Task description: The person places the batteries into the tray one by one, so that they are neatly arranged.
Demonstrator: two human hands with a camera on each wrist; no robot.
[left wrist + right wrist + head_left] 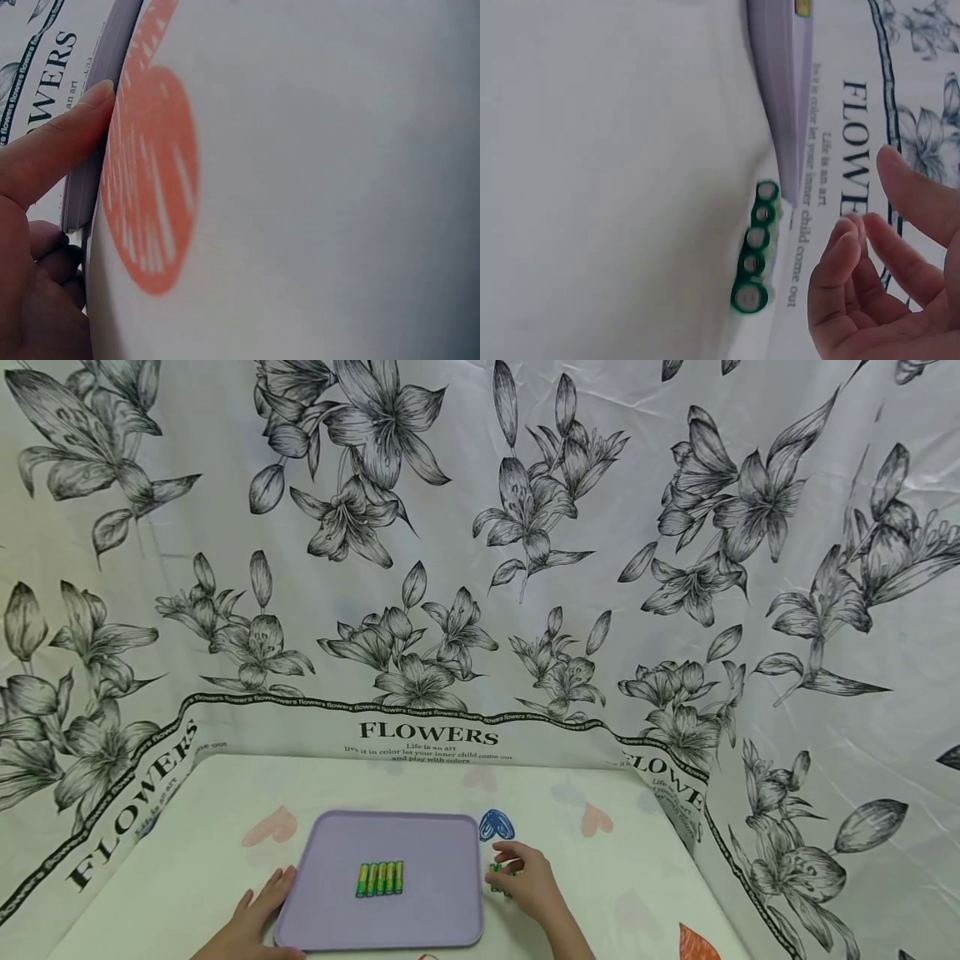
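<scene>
A lilac tray (435,918) lies flat on the table, and a row of several green-and-yellow batteries (379,878) sits side by side near its middle. At the tray's near left corner my left hand (251,918) rests, thumb along the front edge and fingers against the left side. In the left wrist view the thumb (75,135) lies straight on the tray's rim. My right hand (528,881) hovers over a second row of several batteries (755,238) just right of the tray. Its fingers are loosely bent and hold nothing; in the head view they partly hide these batteries.
A white tablecloth (585,893) printed with hearts covers the table. Behind and at both sides hangs a white curtain (450,552) with black flower drawings and lettering.
</scene>
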